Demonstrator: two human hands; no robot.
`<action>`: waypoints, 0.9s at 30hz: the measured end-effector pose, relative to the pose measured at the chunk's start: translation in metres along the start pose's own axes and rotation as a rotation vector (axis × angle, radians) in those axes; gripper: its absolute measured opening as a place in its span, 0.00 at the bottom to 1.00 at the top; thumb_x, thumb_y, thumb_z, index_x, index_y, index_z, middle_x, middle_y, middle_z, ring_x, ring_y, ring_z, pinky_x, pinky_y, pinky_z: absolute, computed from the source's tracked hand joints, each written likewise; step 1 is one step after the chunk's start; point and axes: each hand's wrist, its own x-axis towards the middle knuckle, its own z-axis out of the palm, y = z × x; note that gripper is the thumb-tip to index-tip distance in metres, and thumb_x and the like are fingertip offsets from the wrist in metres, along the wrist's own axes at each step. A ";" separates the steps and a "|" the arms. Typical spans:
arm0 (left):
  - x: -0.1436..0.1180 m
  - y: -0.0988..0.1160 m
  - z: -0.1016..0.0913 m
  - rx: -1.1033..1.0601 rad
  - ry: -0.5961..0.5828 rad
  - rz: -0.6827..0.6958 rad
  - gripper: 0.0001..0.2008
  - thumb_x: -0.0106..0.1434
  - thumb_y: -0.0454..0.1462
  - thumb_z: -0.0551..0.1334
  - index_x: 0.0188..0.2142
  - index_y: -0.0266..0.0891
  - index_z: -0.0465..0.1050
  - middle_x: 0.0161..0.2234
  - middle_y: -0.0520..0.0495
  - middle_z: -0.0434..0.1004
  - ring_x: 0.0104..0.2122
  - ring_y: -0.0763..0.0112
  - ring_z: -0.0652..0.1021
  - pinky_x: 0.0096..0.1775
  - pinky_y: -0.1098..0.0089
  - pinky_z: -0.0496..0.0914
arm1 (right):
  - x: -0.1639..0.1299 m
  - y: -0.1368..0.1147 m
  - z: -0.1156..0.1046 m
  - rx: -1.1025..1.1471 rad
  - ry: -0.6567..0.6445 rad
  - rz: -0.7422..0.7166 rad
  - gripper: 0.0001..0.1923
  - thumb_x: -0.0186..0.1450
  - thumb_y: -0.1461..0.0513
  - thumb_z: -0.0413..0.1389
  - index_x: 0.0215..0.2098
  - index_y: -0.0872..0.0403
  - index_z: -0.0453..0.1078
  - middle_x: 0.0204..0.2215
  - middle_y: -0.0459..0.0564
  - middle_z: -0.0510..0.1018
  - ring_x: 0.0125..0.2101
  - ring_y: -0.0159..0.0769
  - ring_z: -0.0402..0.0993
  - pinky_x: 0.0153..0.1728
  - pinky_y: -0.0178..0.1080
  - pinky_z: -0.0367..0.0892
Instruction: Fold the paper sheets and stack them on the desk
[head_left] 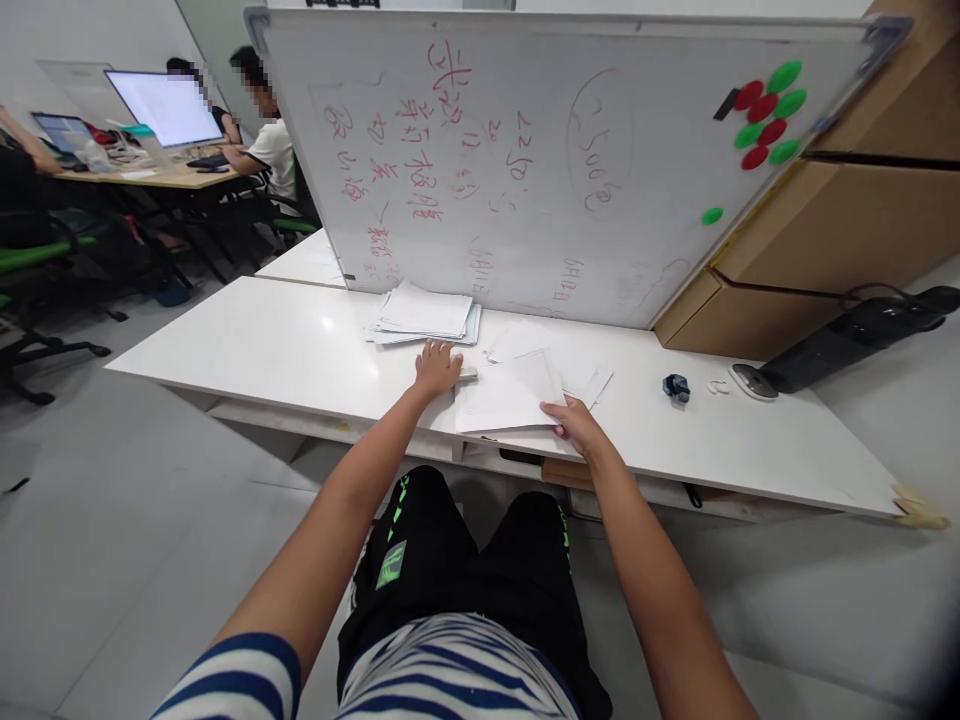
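My right hand [576, 422] pinches the right edge of a white sheet of paper [510, 392], thumb on top and fingers underneath. The sheet lies at the table's front edge, slightly tilted. My left hand [439, 368] rests palm down on the table left of the sheet, its fingers stretched out and a little apart. A small pale object [467, 375] shows beside its thumb; its kind is unclear. Just beyond that hand is a stack of papers [424, 312]. More loose papers [592, 385] lie partly hidden behind and right of the held sheet.
A whiteboard [525, 180] with red writing and round magnets stands along the back of the white table [300, 345]. Cardboard boxes [825, 230], a dark bottle [847, 335] and a small dark-blue object [676, 388] are at the right. Two people sit at a desk far left.
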 end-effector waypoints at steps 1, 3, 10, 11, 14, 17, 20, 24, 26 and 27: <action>0.000 0.000 0.000 -0.001 -0.005 0.002 0.28 0.70 0.49 0.43 0.65 0.44 0.58 0.69 0.47 0.49 0.69 0.56 0.46 0.65 0.50 0.49 | 0.000 0.000 0.000 0.003 -0.002 0.005 0.14 0.53 0.62 0.63 0.38 0.56 0.73 0.26 0.45 0.73 0.20 0.25 0.59 0.12 0.28 0.50; 0.002 0.000 0.000 -0.001 -0.013 0.005 0.28 0.70 0.49 0.43 0.65 0.43 0.58 0.69 0.47 0.50 0.69 0.56 0.46 0.65 0.50 0.49 | -0.001 0.001 -0.001 -0.001 -0.006 0.019 0.15 0.53 0.62 0.64 0.38 0.57 0.73 0.27 0.46 0.73 0.21 0.25 0.59 0.12 0.28 0.50; 0.002 0.003 -0.002 0.012 -0.035 -0.002 0.28 0.70 0.49 0.43 0.65 0.42 0.58 0.69 0.47 0.50 0.69 0.55 0.46 0.65 0.51 0.48 | -0.001 -0.001 -0.002 -0.019 -0.024 0.027 0.13 0.54 0.61 0.63 0.37 0.57 0.72 0.28 0.46 0.72 0.19 0.23 0.58 0.12 0.28 0.50; 0.001 0.003 -0.003 0.013 -0.038 0.000 0.29 0.70 0.49 0.43 0.65 0.42 0.58 0.69 0.47 0.50 0.69 0.55 0.46 0.65 0.51 0.48 | -0.001 -0.002 -0.002 -0.024 -0.029 0.029 0.13 0.54 0.61 0.63 0.37 0.57 0.72 0.27 0.45 0.72 0.19 0.23 0.57 0.12 0.28 0.50; -0.002 0.005 -0.005 0.020 -0.045 0.005 0.30 0.69 0.50 0.42 0.65 0.42 0.57 0.69 0.47 0.50 0.69 0.55 0.46 0.65 0.50 0.49 | -0.003 -0.003 -0.002 -0.037 -0.027 0.036 0.13 0.55 0.61 0.63 0.38 0.57 0.72 0.27 0.45 0.72 0.18 0.23 0.56 0.12 0.28 0.51; -0.004 0.008 -0.006 0.054 -0.052 0.003 0.30 0.69 0.51 0.42 0.65 0.43 0.56 0.69 0.47 0.49 0.69 0.55 0.45 0.65 0.48 0.48 | -0.004 -0.004 -0.002 -0.062 -0.030 0.046 0.14 0.55 0.61 0.63 0.40 0.56 0.72 0.28 0.46 0.73 0.19 0.23 0.57 0.13 0.28 0.52; -0.004 0.014 -0.004 0.137 -0.052 0.017 0.30 0.69 0.51 0.42 0.65 0.44 0.57 0.70 0.45 0.47 0.70 0.54 0.41 0.64 0.43 0.42 | -0.005 -0.005 -0.002 -0.093 -0.032 0.045 0.14 0.55 0.61 0.63 0.40 0.56 0.72 0.29 0.46 0.73 0.19 0.24 0.57 0.13 0.28 0.52; -0.003 0.018 -0.003 0.186 -0.053 0.052 0.29 0.69 0.49 0.42 0.66 0.44 0.56 0.70 0.43 0.46 0.69 0.52 0.38 0.64 0.40 0.39 | -0.006 -0.006 0.000 -0.100 -0.015 0.041 0.13 0.56 0.61 0.62 0.40 0.56 0.72 0.28 0.46 0.72 0.20 0.25 0.59 0.13 0.28 0.52; -0.003 0.016 -0.003 0.163 -0.060 0.040 0.30 0.69 0.50 0.42 0.66 0.43 0.55 0.70 0.44 0.46 0.69 0.52 0.39 0.64 0.41 0.41 | -0.007 -0.007 0.001 -0.105 -0.010 0.041 0.13 0.56 0.62 0.61 0.40 0.56 0.72 0.28 0.46 0.72 0.21 0.25 0.59 0.13 0.28 0.53; -0.004 0.015 -0.004 0.146 -0.061 0.033 0.30 0.69 0.51 0.42 0.66 0.43 0.54 0.70 0.44 0.46 0.69 0.53 0.40 0.64 0.42 0.42 | -0.007 -0.007 0.002 -0.108 -0.010 0.037 0.13 0.56 0.62 0.61 0.40 0.56 0.72 0.28 0.46 0.72 0.21 0.25 0.59 0.13 0.28 0.53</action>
